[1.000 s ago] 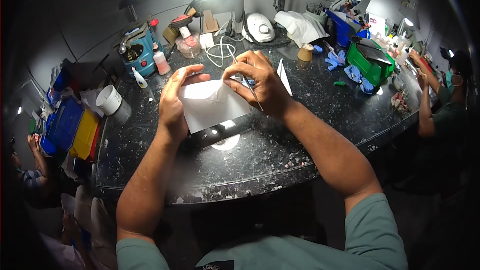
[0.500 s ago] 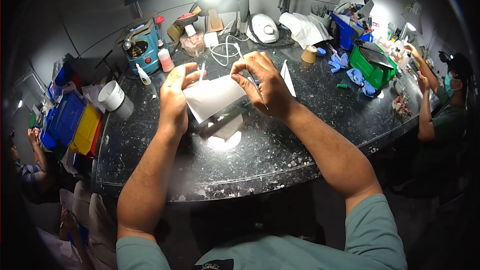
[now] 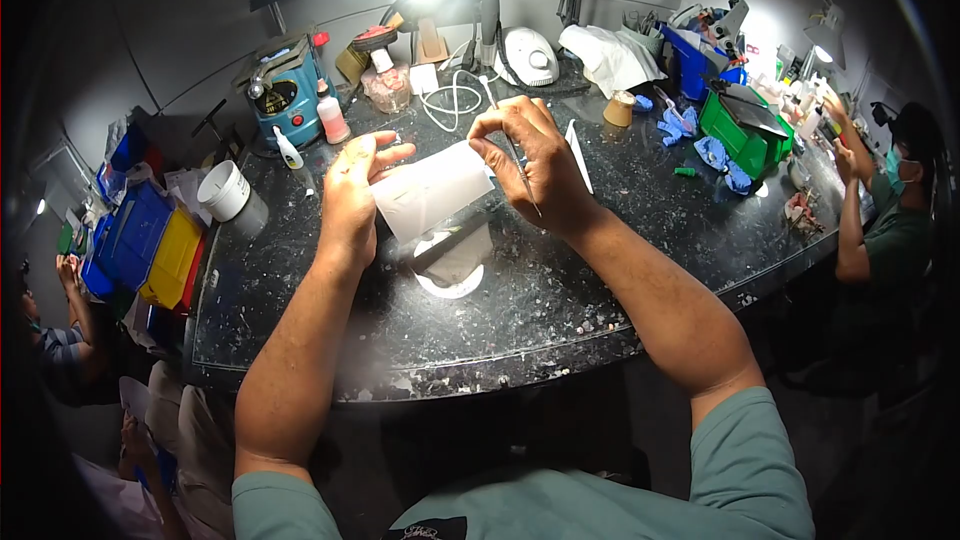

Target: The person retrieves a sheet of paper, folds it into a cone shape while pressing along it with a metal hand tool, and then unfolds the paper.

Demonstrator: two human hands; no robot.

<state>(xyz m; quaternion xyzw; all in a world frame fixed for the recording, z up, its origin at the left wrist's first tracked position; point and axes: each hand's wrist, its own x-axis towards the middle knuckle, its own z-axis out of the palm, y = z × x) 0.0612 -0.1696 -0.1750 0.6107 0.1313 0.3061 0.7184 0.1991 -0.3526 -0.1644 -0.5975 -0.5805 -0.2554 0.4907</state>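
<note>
A white, slightly translucent sheet (image 3: pixel 430 193) is held up above the dark bench, tilted. My left hand (image 3: pixel 350 190) grips its left edge, with the thumb and fingers around that side. Close to the sheet's upper right corner is my right hand (image 3: pixel 535 160), closed around a slim stick-like tool (image 3: pixel 516 158) with a pale upper end. Its lower end points down past the palm. Whether the right fingertips also touch the sheet I cannot tell. Below the sheet lies a round, pale, shiny patch (image 3: pixel 455 275) on the bench.
Behind my left hand stand a blue machine (image 3: pixel 285 100), a pink bottle (image 3: pixel 331 116) and a white tub (image 3: pixel 222 191). A green bin (image 3: pixel 742 135) and blue gloves (image 3: pixel 722 162) lie right. A folded white piece (image 3: pixel 578 157) stands beyond my right hand. Other people sit at both sides.
The sheet has tilted and looks more translucent. My right hand has shifted slightly, and the tool's upper end shows higher. A white stick near my left fingers no longer shows.
</note>
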